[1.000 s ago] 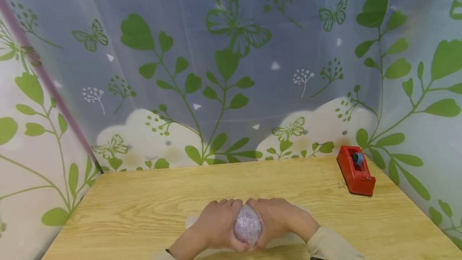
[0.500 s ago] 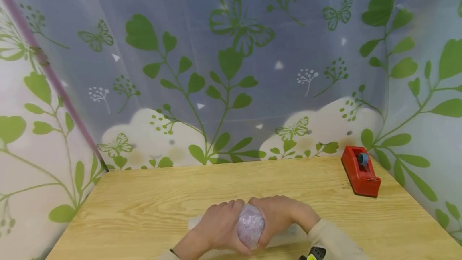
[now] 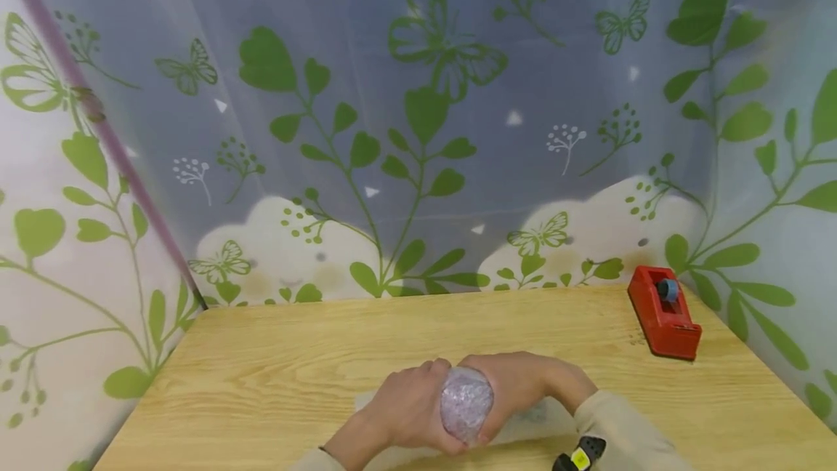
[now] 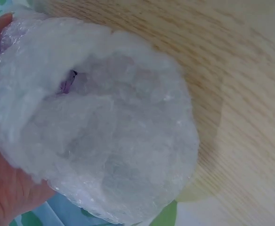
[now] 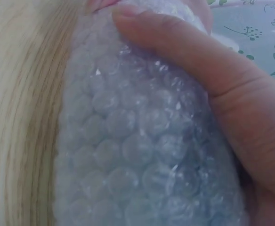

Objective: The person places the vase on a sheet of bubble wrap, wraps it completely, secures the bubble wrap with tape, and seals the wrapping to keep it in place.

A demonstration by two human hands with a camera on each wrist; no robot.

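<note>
Grips a bubble-wrapped bundle [image 3: 466,404] from both sides at the lower centre of the head view, pinched between left hand [image 3: 412,409] and right hand [image 3: 519,384], both curled round it. Shows a bit of purple through a gap in the wrap, toward the upper left of the left wrist view. Has a pale sheet [image 3: 539,420] below the hands, flat on the wood-grain surface [image 3: 275,362]. Visible farther back, at right of the head frame: a red tape dispenser [image 3: 668,327] with a blue roll [image 3: 668,290].
</note>
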